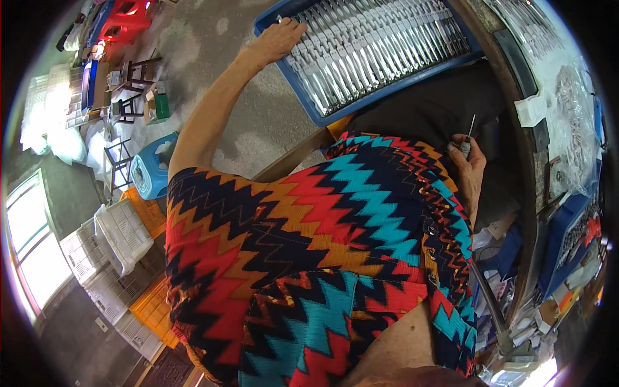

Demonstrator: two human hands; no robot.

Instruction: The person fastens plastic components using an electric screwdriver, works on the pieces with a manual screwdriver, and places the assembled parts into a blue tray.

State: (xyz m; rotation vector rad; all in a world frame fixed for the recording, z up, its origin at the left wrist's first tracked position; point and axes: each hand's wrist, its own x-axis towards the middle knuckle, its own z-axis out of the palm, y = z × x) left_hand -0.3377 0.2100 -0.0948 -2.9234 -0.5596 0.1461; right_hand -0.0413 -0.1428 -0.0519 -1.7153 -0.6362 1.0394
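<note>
A blue plastic tray [394, 90] at the top holds tight rows of long, shiny metal pieces [380, 55] with paler grey parts among them. My left hand [280, 39] reaches to the tray's left side, its fingers curled down at the end of the rows; what they grip, if anything, is hidden. Over my dark-clothed lap, my right hand [471, 161] is closed around a tool with a thin metal shaft [472, 126]. The shaft sticks up from the fingers, and its grip is mostly covered by them.
A workbench edge [530, 129] runs along my right, bearing a clear plastic bag [570, 129] of metal parts. A blue bin [567, 238] sits lower right. To my left stand a blue plastic stool [155, 166], stacked white crates [97, 258], orange crates [155, 309] and red stools [126, 22].
</note>
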